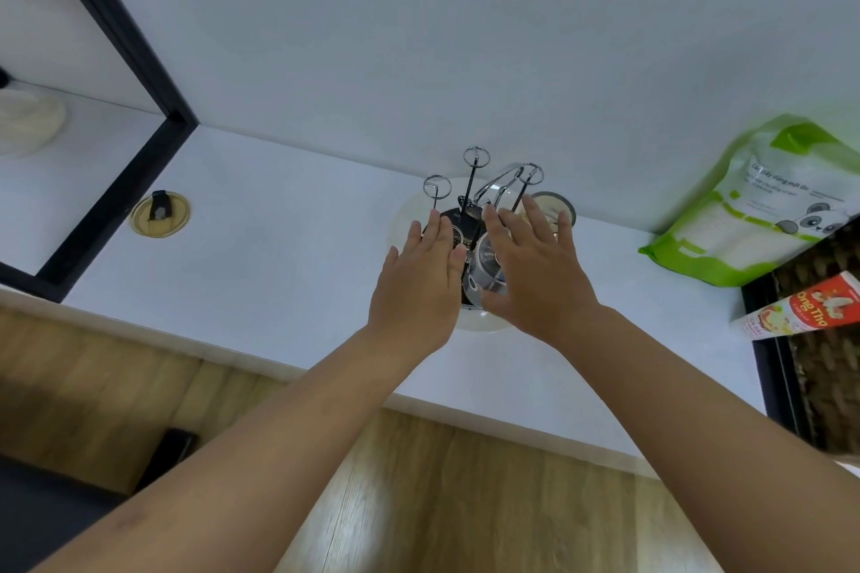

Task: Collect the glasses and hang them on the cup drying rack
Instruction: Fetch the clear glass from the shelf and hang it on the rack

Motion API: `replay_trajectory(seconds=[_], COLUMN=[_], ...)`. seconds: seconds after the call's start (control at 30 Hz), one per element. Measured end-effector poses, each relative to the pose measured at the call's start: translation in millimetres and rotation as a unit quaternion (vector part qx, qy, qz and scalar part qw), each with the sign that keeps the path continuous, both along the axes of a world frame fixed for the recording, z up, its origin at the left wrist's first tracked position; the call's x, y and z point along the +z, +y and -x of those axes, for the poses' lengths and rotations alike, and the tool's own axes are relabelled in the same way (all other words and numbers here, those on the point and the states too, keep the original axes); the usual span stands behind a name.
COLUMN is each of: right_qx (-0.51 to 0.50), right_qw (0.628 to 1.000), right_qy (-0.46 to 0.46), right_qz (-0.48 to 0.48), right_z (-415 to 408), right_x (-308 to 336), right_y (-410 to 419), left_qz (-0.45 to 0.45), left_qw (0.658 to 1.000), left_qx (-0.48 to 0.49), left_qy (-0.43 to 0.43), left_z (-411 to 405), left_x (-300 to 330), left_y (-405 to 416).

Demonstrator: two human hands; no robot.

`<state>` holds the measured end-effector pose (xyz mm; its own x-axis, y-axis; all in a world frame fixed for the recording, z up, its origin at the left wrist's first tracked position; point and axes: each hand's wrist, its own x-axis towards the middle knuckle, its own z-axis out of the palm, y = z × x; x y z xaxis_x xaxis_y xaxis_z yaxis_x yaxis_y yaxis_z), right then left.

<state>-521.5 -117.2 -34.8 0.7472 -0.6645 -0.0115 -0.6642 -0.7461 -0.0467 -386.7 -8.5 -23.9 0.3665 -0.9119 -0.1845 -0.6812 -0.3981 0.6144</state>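
Both hands are hovering flat over the cup drying rack [470, 219], fingers straight, gripping nothing. Left hand [419, 275] is sitting at the rack's 8 o'clock, right hand [535, 265] at 4 o'clock, about equally near. One glass [484, 270] is hanging upside down between them, long axis following its prong. Three ring-topped prongs are showing empty. A second glass [551, 209] is standing at 1 o'clock, nearer the right hand.
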Motion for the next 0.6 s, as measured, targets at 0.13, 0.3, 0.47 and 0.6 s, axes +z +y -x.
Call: replay_trajectory(seconds=[0.13, 0.3, 0.47, 0.6], right_qx=[-0.004, -0.007, -0.015, -0.030], right_qw=[1.000, 1.000, 0.999, 0.999], right_qy=[0.003, 0.001, -0.002, 0.000], right_qz=[-0.004, -0.019, -0.034, -0.041], right_z=[4, 12, 23, 29], right_x=[2, 5, 9, 10], right_y=[-4, -6, -8, -11], left_qz=[0.010, 0.011, 0.018, 0.021], left_qw=[1.000, 0.999, 0.996, 0.994], left_qx=[0.000, -0.012, -0.029, -0.043], left_qy=[-0.012, -0.046, -0.079, -0.098], left_z=[4, 9, 18, 29], left_x=[0, -1, -1, -2], left_y=[4, 6, 10, 11])
